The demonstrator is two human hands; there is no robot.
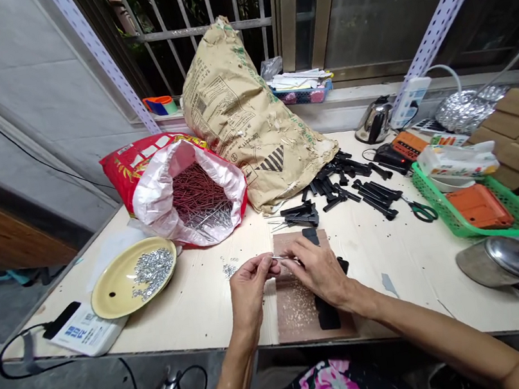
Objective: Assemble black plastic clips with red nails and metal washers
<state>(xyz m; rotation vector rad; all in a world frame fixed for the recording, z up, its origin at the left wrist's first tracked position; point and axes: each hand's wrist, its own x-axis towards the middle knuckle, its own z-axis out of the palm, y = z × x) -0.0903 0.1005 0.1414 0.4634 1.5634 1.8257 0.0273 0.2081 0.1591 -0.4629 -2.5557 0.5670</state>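
Note:
My left hand (248, 287) is closed, its thumb and fingers pinching a thin metal rod (277, 257). From the other side, my right hand (317, 271) has its fingers closed at the same rod; the fingers hide most of it. Both hands are above the left part of a brown board (297, 319), which has pale specks scattered over it and black pads (328, 313) along its right part. Just left of my left hand, a few small silvery metal pieces (229, 268) lie on the table. Beyond the board is a bunch of black plastic pieces (302, 215) with thin rods sticking out.
A red bag (114, 170) of thin reddish rods lies open behind a yellow plate (106, 276) of small metal pieces. A big paper sack (249, 124) leans at the window. More black pieces (377, 196), scissors (422, 209), a green basket (464, 226) and a metal pot (504, 262) stand right.

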